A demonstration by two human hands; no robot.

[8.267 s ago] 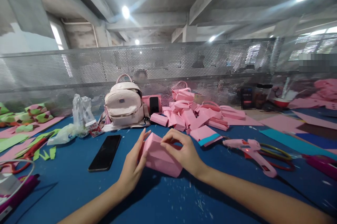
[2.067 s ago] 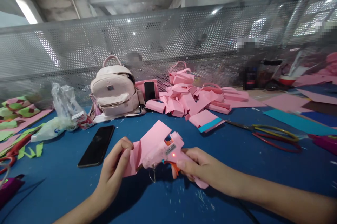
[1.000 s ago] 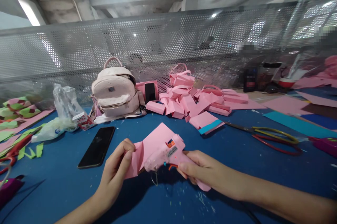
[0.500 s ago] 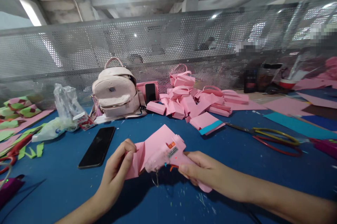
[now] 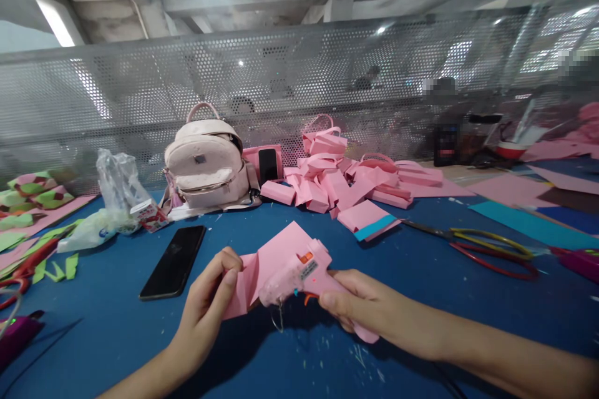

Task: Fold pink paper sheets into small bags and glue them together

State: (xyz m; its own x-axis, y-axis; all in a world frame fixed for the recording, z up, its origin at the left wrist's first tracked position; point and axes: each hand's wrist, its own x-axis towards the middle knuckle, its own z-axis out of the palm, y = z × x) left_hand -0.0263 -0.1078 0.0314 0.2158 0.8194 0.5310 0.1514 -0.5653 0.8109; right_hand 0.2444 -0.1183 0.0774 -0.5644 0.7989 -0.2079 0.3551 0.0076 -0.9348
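Observation:
My left hand (image 5: 213, 293) pinches the left edge of a folded piece of pink paper (image 5: 283, 252) above the blue table. My right hand (image 5: 358, 302) is wrapped around the handle of a pink glue gun (image 5: 311, 268) with an orange trigger and switch. The gun points left, its front end right at the folded paper. Its nozzle tip lies against or behind the paper, so I cannot tell whether they touch. A thin wire stand hangs below the gun's barrel.
Left of the hands lies a black phone (image 5: 173, 261). Behind stand a pale backpack (image 5: 206, 162) and a heap of folded pink paper pieces (image 5: 327, 183). Open scissors (image 5: 491, 249) lie at right. Plastic bags (image 5: 116, 193) and red-handled scissors (image 5: 32, 265) are at left, on the blue table (image 5: 116, 343).
Almost nothing differs. The glue gun and my right hand have shifted very slightly to the right; my left hand stays on the paper.

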